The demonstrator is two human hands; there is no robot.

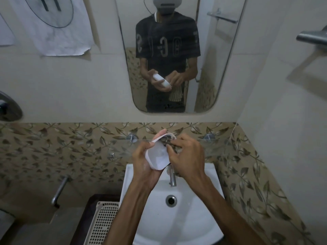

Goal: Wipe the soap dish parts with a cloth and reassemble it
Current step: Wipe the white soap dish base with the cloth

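Note:
My left hand (pixel 141 159) holds a white soap dish part (pixel 158 157), tilted on edge with its hollow side facing me, above the back of the basin. My right hand (pixel 187 156) presses a dark patterned cloth (pixel 168 141) into the upper end of that part. Most of the cloth is hidden behind my fingers and the dish. The mirror reflection shows the cloth's pale striped end hanging below the hands.
A white basin (pixel 194 218) with a metal tap (pixel 172 177) and drain lies below the hands. A beige perforated basket (pixel 104 221) sits at its left. A glass shelf (pixel 230 147) runs along the leaf-patterned tiles. A mirror (pixel 221 59) hangs above.

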